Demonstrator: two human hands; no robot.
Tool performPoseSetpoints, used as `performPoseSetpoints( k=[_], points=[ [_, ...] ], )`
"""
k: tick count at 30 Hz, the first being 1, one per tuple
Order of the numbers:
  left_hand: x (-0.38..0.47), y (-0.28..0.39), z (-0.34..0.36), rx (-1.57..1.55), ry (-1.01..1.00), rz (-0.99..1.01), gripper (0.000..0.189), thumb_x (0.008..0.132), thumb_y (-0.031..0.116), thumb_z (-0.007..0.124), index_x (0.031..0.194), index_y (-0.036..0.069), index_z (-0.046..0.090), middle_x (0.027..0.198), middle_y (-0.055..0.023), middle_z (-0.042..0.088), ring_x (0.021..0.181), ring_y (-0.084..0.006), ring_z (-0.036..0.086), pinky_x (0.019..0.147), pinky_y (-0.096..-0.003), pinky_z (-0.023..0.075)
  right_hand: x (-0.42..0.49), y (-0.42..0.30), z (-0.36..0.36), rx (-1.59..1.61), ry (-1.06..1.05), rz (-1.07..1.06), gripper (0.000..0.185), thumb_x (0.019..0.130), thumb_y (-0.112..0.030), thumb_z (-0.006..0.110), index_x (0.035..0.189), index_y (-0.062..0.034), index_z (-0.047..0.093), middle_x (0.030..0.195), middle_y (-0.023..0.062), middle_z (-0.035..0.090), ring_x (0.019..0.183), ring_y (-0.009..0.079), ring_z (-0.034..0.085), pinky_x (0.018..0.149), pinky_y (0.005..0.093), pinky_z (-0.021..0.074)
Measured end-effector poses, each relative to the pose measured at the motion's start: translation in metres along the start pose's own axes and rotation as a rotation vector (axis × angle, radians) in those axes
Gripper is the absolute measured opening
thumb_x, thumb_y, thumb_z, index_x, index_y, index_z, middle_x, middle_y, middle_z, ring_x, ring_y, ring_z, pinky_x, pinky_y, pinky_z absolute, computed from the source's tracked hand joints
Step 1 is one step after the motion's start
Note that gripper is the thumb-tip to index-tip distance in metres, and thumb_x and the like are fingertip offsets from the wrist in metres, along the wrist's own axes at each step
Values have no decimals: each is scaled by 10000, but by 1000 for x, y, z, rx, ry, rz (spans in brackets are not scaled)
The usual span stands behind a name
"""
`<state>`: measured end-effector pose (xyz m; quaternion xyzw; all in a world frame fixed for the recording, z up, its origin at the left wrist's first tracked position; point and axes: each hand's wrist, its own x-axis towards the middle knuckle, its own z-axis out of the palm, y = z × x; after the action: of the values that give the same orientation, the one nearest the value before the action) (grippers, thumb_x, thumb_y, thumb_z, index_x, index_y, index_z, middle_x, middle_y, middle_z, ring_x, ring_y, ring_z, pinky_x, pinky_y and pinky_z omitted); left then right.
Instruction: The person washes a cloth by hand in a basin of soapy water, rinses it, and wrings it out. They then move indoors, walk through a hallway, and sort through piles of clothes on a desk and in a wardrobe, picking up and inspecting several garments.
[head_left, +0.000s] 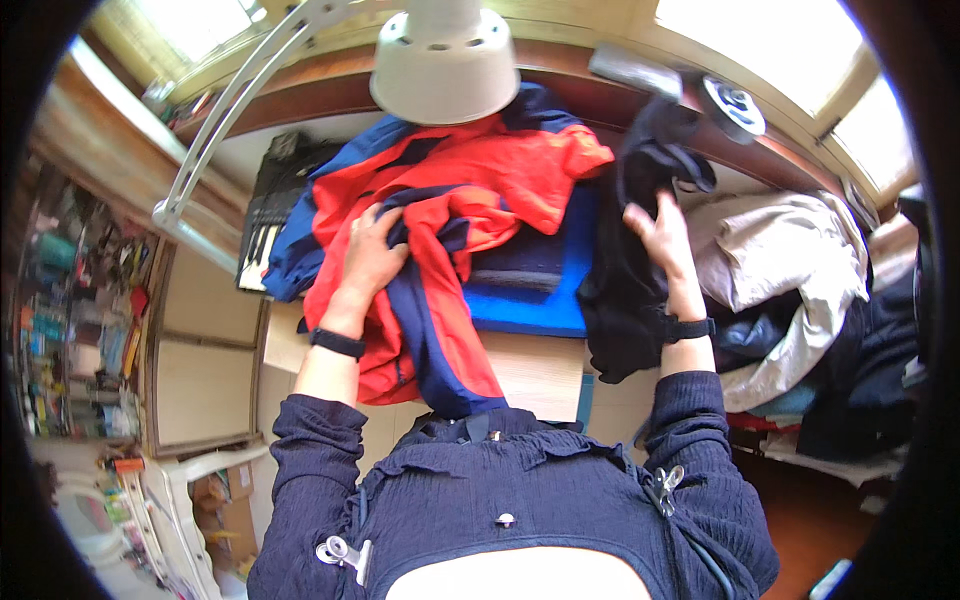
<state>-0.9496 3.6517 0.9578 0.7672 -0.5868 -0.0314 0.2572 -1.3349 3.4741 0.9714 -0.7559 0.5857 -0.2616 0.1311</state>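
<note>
A red and navy fabric garment (450, 172), probably a jacket, lies crumpled across the desk in front of me. My left hand (375, 247) rests on its left part with bent fingers; whether it pinches the cloth is unclear. To the right, my right hand (661, 232) touches a long black garment (626, 300), its thumb raised and apart from the fingers. I cannot tell if it grips that cloth. Between the two garments shows a bright blue flat item (525, 311) with a dark folded cloth (517, 259) on it.
A white desk lamp (446, 75) hangs over the garment's back edge. Behind its left side is a black keyboard instrument (262, 232). A beige cloth (787, 247) lies on a pile at the right. A round black-and-white object (731, 109) sits on the window ledge. Shelves (75, 315) stand left.
</note>
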Motion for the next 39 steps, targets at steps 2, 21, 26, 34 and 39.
performPoseSetpoints(
  k=[2, 21, 26, 34, 39],
  points=[
    [-7, 11, -8, 19, 15, 59, 615, 656, 142, 679, 1254, 164, 535, 1382, -223, 347, 1225, -417, 385, 1044, -437, 338, -14, 14, 21, -74, -2, -184, 608, 756, -340, 718, 1218, -5, 509, 1283, 223, 481, 1184, 384, 462, 998, 408, 383],
    [-397, -50, -188, -263, 197, -876, 282, 828, 121, 634, 1089, 15, 617, 1049, -123, 654, 1009, -217, 608, 896, -317, 455, -156, -177, 33, 224, -181, -1044, 377, 707, -60, 653, 1083, -65, 626, 1229, 172, 537, 1182, 332, 483, 981, 425, 386],
    [-562, -45, -185, -480, 462, -1097, 257, 872, 94, 599, 1098, -28, 595, 1016, -103, 651, 972, -163, 611, 866, -283, 465, -198, -246, 53, 137, -259, -941, 363, 668, -100, 692, 1021, -63, 614, 1076, 143, 564, 1036, 341, 524, 887, 434, 422],
    [-823, 5, -174, -482, 615, -1452, 238, 882, 52, 558, 1093, -55, 583, 1021, -140, 636, 955, -185, 608, 858, -287, 466, -334, -386, 117, -426, -583, -980, 338, 731, -345, 681, 941, -83, 640, 850, 141, 653, 843, 315, 635, 721, 423, 504],
    [-940, 22, -181, -465, 715, -1645, 290, 878, 92, 566, 1128, -55, 566, 1043, -152, 630, 957, -200, 607, 855, -306, 468, -442, -445, 176, -455, -992, -1180, 483, 784, -365, 626, 1174, -84, 587, 1083, 174, 629, 1037, 332, 580, 882, 406, 468]
  ],
)
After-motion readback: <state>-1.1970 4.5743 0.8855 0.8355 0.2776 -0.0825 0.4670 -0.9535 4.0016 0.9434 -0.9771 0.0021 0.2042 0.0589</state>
